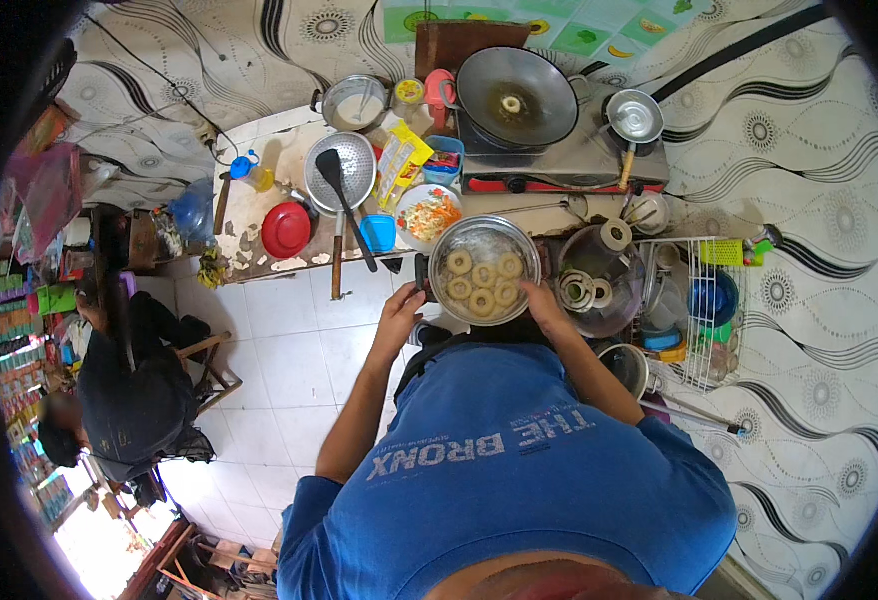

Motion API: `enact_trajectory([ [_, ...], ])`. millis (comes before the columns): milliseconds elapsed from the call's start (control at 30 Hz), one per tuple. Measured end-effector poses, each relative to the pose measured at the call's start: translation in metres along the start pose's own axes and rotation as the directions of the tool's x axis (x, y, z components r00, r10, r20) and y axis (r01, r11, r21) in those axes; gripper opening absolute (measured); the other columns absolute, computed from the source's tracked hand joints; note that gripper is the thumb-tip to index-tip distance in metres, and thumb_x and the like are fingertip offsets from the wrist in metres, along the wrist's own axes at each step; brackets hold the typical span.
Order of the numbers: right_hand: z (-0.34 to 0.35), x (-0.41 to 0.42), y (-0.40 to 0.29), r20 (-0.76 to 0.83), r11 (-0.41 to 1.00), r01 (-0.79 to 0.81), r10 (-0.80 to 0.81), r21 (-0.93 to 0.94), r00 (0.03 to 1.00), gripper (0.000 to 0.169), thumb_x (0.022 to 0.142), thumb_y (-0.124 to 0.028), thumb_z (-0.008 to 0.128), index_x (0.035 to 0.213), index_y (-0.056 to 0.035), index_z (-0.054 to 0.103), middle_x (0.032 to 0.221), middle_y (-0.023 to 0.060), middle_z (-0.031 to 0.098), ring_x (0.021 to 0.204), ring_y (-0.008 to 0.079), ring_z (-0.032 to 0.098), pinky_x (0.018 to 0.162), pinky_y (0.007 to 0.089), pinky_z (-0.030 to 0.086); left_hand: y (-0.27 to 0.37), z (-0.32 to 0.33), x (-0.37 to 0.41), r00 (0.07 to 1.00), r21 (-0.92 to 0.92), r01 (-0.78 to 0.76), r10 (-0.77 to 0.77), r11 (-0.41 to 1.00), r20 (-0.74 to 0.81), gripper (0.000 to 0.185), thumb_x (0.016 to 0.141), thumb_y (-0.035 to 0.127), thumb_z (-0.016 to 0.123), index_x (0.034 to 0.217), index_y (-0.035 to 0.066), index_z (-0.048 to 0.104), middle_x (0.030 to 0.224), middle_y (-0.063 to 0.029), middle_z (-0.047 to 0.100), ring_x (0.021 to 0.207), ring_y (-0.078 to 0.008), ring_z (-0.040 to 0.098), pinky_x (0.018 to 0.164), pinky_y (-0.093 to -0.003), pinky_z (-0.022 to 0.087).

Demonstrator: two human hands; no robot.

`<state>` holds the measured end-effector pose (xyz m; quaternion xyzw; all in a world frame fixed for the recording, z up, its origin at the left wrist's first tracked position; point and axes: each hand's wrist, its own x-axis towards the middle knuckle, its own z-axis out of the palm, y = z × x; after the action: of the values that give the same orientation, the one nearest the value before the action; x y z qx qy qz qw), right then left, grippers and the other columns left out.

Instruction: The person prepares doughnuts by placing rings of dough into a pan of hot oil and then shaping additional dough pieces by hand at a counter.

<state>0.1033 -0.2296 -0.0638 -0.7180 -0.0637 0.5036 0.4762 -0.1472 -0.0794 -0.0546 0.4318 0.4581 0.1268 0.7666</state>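
Note:
A round metal pot (443, 234) is held in front of my body, at the counter's front edge. Several pale ring-shaped pieces of dough (482, 302) lie on its floor. My left hand (403, 306) grips the pot by its black side handle (420, 271). On the opposite side, my right hand (542, 301) holds the rim, with the thumb over the edge. Beyond the pot, a wok (476, 82) of brownish oil sits on the gas stove (490, 169). One pale dough ring (511, 104) is in the oil.
Left on the counter are a perforated metal skimmer (315, 161), a black spatula (349, 206), a red bowl (286, 229) and a plate of shredded vegetables (428, 216). A small saucepan (635, 116) rests on the right burner. At right stands a dish rack (698, 322). A person (135, 397) sits far left.

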Motion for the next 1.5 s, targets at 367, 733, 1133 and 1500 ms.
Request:
enact_trajectory([
  [367,-0.040,0.077,0.005,-0.129,0.972,-0.194,0.211,0.136,0.969,0.051,0.091,-0.020,0.053,0.131,0.0116,0.045,0.120,0.0250,0.059,0.108,0.0359,0.062,0.091,0.0515,0.050,0.025,0.019,0.006,0.996,0.227,-0.078,0.085,0.971,-0.024,0.038,0.094,0.015,0.062,0.130,0.006,0.057,0.109,-0.0090,0.066,0.098,-0.0144,0.060,0.085,-0.0275,0.046],
  [733,-0.084,0.152,0.029,-0.003,0.950,-0.112,0.116,-0.292,0.993,0.049,0.085,-0.021,0.057,0.122,0.0106,0.058,0.110,0.0215,0.067,0.101,0.0294,0.065,0.086,0.0365,0.050,-0.009,0.052,0.008,0.981,0.096,0.116,-0.098,0.989,-0.169,0.064,0.089,0.030,0.069,0.145,0.013,0.041,0.136,-0.0145,0.051,0.115,-0.0242,0.056,0.088,-0.0398,0.050],
  [1133,0.027,0.077,-0.014,0.638,0.975,-0.045,0.176,-0.217,0.750,0.077,0.086,-0.038,0.061,0.149,-0.0059,0.030,0.132,0.0148,0.057,0.114,0.0262,0.059,0.089,0.0407,0.051,-0.070,0.018,0.000,0.963,-0.396,-0.035,-0.076,0.917,-0.260,0.053,0.080,0.014,0.049,0.126,-0.011,0.050,0.127,-0.0213,0.059,0.120,-0.0323,0.056,0.108,-0.0421,0.041],
  [1500,-0.016,0.118,-0.024,0.204,0.650,0.208,-0.082,-0.731,0.975,0.063,0.086,-0.040,0.069,0.135,-0.0032,0.052,0.124,0.0202,0.061,0.116,0.0328,0.058,0.095,0.0420,0.048,-0.131,-0.082,-0.098,0.975,-0.519,0.121,-0.199,0.846,-0.098,0.053,0.081,0.023,0.054,0.124,-0.008,0.054,0.128,-0.0187,0.060,0.119,-0.0309,0.056,0.109,-0.0423,0.038],
])
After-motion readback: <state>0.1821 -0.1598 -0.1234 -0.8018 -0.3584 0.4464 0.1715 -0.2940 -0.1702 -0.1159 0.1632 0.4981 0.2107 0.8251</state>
